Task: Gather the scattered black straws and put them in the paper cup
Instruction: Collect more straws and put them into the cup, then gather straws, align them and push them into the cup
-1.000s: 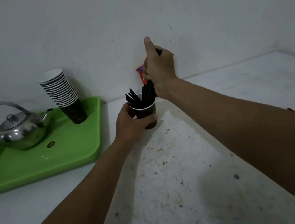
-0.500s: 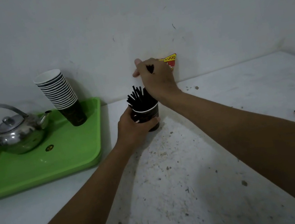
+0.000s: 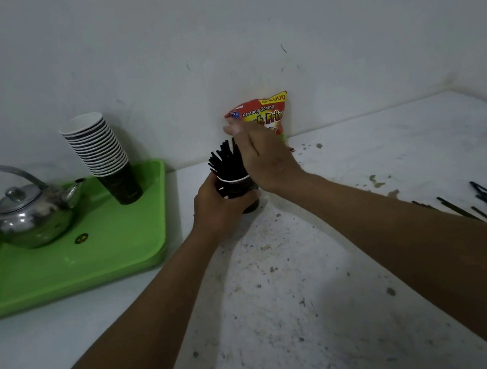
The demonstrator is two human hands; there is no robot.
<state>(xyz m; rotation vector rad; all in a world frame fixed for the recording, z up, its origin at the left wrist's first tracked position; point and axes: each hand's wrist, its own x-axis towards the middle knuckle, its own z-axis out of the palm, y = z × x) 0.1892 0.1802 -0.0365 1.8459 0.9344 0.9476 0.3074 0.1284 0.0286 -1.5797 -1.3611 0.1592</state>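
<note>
Having released its straws (image 3: 227,161), right hand (image 3: 263,158) opens; left hand (image 3: 217,208) grips cup (image 3: 241,189).

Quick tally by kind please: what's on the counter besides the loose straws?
Green plastic tray: 1
Steel kettle: 1
Stack of paper cups: 1
Black paper cup holding straws: 1
Red snack bag: 1
Total: 5
</note>
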